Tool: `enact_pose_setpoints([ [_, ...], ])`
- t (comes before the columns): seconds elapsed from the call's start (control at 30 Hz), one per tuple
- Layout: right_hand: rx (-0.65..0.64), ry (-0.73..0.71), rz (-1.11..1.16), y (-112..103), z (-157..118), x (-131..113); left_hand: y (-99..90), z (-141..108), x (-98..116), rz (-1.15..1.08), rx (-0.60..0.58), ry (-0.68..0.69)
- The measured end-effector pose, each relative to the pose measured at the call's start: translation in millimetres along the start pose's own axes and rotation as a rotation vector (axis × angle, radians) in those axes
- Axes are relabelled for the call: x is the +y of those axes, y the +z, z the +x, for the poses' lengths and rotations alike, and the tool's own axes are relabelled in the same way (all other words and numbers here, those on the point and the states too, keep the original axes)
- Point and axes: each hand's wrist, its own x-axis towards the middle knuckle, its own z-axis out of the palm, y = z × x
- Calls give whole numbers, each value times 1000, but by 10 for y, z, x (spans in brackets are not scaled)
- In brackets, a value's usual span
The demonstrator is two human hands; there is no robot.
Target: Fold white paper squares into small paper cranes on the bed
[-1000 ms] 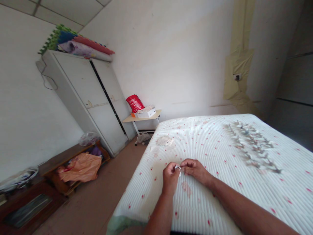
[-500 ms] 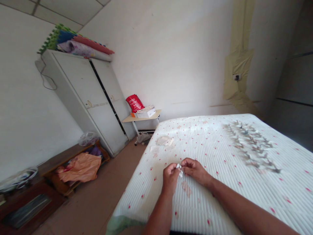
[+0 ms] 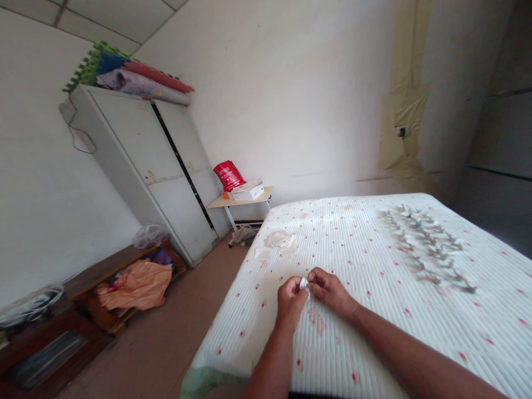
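Observation:
Between my two hands is a small folded piece of white paper [image 3: 303, 282], partly covered by the fingers. My left hand [image 3: 290, 296] pinches it from the left, thumb on the near side. From the right, my right hand [image 3: 330, 289] has thumb and forefinger closed at the paper's edge. Both hands are just above a white bedspread [image 3: 353, 354] with ribs and small red dots. Several small folded paper figures, like paper cranes [image 3: 434, 244], stand in rows on the right part of the bed.
Flat paper pieces [image 3: 279, 239] lie on the bed's far left. A small table [image 3: 241, 200] behind holds a red bag [image 3: 229, 175] and a white box [image 3: 249, 191]. A grey cabinet [image 3: 137, 149] stands left, and a low wooden unit with an orange bag [image 3: 137, 282] is nearer.
The paper has turned slightly between my fingers, and less of its pointed lower part shows. Both hands stay in almost the same place.

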Motion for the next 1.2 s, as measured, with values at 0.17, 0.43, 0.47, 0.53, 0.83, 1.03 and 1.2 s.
enact_pose_setpoints([
  [0.17,39,-96,-117,-14,-5,-43,16,4,11,37,23,7],
  [0.43,56,-249,-164,-28,-7,-104,28,18,-12,93,12,17],
  [0.47,60,-257,-171,-26,-5,-103,30,16,-5,101,8,23],
  [0.53,67,-271,-191,-24,-2,-100,34,13,10,111,13,33],
  [0.83,56,-214,-251,-35,2,-105,35,11,5,16,66,11],
  [1.03,41,-149,-320,-23,13,-37,32,-2,40,-2,27,15],
  [1.2,25,-127,-310,-21,4,-73,29,-1,34,-29,16,8],
])
